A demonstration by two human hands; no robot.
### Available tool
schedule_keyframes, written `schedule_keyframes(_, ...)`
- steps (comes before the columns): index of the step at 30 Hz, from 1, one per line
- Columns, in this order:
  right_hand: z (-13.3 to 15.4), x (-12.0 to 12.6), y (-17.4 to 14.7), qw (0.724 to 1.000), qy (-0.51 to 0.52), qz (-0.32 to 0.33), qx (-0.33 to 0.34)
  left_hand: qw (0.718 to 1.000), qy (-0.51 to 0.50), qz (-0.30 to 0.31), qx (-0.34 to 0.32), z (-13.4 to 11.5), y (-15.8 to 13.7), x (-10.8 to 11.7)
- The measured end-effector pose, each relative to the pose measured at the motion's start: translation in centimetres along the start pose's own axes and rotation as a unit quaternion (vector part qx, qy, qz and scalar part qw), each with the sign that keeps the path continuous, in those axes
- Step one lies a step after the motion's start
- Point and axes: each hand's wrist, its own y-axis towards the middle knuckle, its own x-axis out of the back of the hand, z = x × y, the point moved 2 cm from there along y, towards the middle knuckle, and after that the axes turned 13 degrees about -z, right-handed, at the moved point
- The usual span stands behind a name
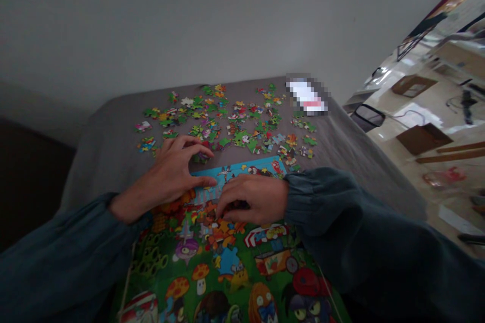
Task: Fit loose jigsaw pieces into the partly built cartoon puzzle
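Note:
My left hand [176, 169] has its fingers spread, with the thumb over the blue top edge of a partly assembled jigsaw puzzle [237, 166]. Its fingertips hover near loose pieces. My right hand [253, 199] bends down over the middle of the puzzle, thumb and fingers pinched at a brown-orange jigsaw piece [212, 209] mostly hidden by the fingertips. Below it lie several orange pieces [223, 232] and a blue piece [228, 261]. They rest on a green printed picture board [204, 257] with cartoon plants and figures.
Several loose jigsaw pieces [242, 139] are scattered over the grey cloth surface [109, 136] beyond the puzzle. A phone with a blurred bright screen [308, 96] lies at the far right, by a pale wall [212, 20]. Cardboard boxes [424, 139] stand on the floor to the right.

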Motion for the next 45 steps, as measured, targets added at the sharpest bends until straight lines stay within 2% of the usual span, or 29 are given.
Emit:
schedule_keyframes(6,-0.8,0.6,-0.4,1.000,0.005,-0.008,-0.013,1.000,-0.020,-0.024,-0.005,0.0,-0.6,0.1)
schedule_keyframes(16,-0.6,0.9,-0.5,0.999,0.010,-0.006,-0.036,0.998,-0.018,-0.033,-0.056,-1.2,-1.3,0.2)
schedule_keyframes(21,-0.6,1.8,-0.8,0.996,0.060,-0.042,-0.045,0.994,-0.021,-0.053,-0.089,-1.5,-1.9,2.2)
schedule_keyframes(24,-0.9,3.2,-1.5,0.994,0.069,-0.047,-0.075,0.988,-0.052,-0.022,-0.143,-3.1,-4.0,3.5)
schedule_keyframes(26,-1.0,4.0,-1.9,0.992,0.080,-0.024,-0.094,0.974,-0.069,0.005,-0.215,-4.9,-6.4,3.6)
schedule_keyframes(27,-1.0,4.3,-2.2,0.991,0.088,-0.010,-0.102,0.969,-0.050,0.023,-0.242,-5.8,-7.7,3.4)
schedule_keyframes(30,-1.2,4.6,-2.6,0.988,0.102,0.027,-0.116,0.951,0.014,0.005,-0.308,-7.8,-11.4,2.5)
schedule_keyframes(34,-1.4,4.1,-2.7,0.988,0.082,0.044,-0.121,0.951,0.053,0.025,-0.305,-8.0,-14.3,1.9)
schedule_keyframes(45,-1.3,3.7,-2.6,0.991,0.051,0.030,-0.118,0.940,0.114,0.037,-0.318,-5.8,-17.9,2.8)
